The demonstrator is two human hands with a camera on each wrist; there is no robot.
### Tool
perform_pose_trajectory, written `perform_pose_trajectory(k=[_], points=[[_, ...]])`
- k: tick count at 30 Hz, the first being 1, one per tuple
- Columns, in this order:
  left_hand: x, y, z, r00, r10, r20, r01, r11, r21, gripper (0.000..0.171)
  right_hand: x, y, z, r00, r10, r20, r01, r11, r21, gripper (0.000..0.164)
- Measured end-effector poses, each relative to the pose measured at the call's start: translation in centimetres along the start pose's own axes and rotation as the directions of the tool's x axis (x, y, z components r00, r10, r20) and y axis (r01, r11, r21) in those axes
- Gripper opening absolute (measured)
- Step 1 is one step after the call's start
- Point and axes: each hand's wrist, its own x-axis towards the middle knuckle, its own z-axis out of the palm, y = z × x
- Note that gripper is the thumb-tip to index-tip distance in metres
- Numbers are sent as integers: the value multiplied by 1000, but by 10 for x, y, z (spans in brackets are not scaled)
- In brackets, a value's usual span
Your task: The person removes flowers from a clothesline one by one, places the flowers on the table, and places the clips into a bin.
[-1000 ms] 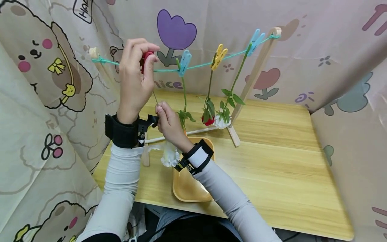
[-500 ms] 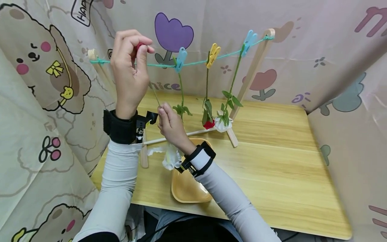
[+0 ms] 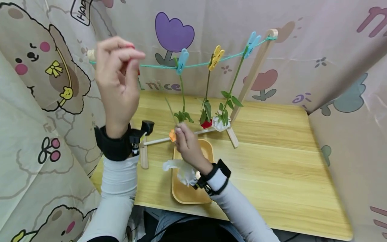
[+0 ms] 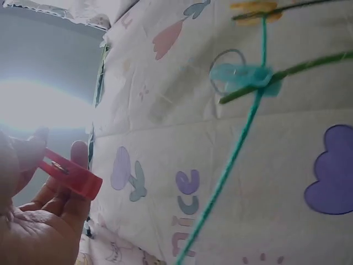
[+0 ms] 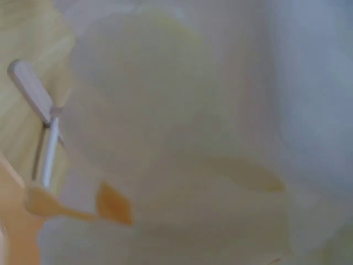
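Observation:
My left hand (image 3: 118,84) is raised in front of the left part of the green cord (image 3: 161,67). It pinches a red clothespin (image 4: 71,176), seen best in the left wrist view. Lower and to the right, my right hand (image 3: 191,148) grips a thin green stem (image 3: 170,109) whose tip points up and left. From that hand a white lily (image 3: 185,173) hangs head down over the tray. Its pale petals and orange stamens (image 5: 114,203) fill most of the right wrist view, blurred.
Blue (image 3: 182,61), yellow (image 3: 216,57) and another blue clothespin (image 3: 252,44) hold upside-down flowers on the cord. They include a red rose (image 3: 206,124) and a white flower (image 3: 221,123). The cord runs to a wooden post (image 3: 255,72). An orange tray (image 3: 191,198) sits on the table (image 3: 281,161).
My left hand has shifted left with the red clothespin. The right hand has come down and to the right with the lily, drawing its stem tip away from the cord.

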Motion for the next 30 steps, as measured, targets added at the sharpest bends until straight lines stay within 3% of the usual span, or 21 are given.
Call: perform_pose_trajectory(k=[2,6,8,11,14,16,17,19,23,25,27,30], points=[[-17,0,-1,999,-23,27,23,1000,-10,10,-8,-5,-13,999,-23,-41,24,999,28,19],[-53,-4,2,994,-30,104,38,996,-76,19,-23,-14,-47,986,49,-161,-32,994,106,27],[-70,-8,5,988,-25,155,39,995,-90,28,-32,-15,-67,967,106,-230,-78,989,126,28],[-90,-16,8,972,-13,233,23,999,-42,37,-48,-12,-98,925,181,-335,-126,976,180,24],[-106,-22,6,940,-40,339,34,999,24,36,-65,-1,-127,885,228,-406,-136,961,242,22],[-118,-24,4,900,-90,427,83,996,35,28,-77,10,-142,860,274,-430,-171,949,264,23],[-125,-25,3,870,-125,477,116,992,49,24,-83,17,-148,847,308,-432,-206,941,267,23],[-141,-28,3,785,-203,585,185,978,91,15,-95,32,-155,813,393,-430,-307,917,256,25],[-183,-40,7,562,-377,736,305,922,239,10,-119,67,-158,708,573,-412,-523,818,239,25],[-205,-47,10,465,-441,768,354,887,296,11,-128,84,-156,661,631,-406,-604,768,211,24],[-224,-54,13,385,-491,781,405,851,335,13,-135,99,-154,625,667,-405,-669,725,164,24],[-247,-61,16,286,-549,785,469,795,385,14,-144,116,-150,596,690,-410,-743,668,42,25]])
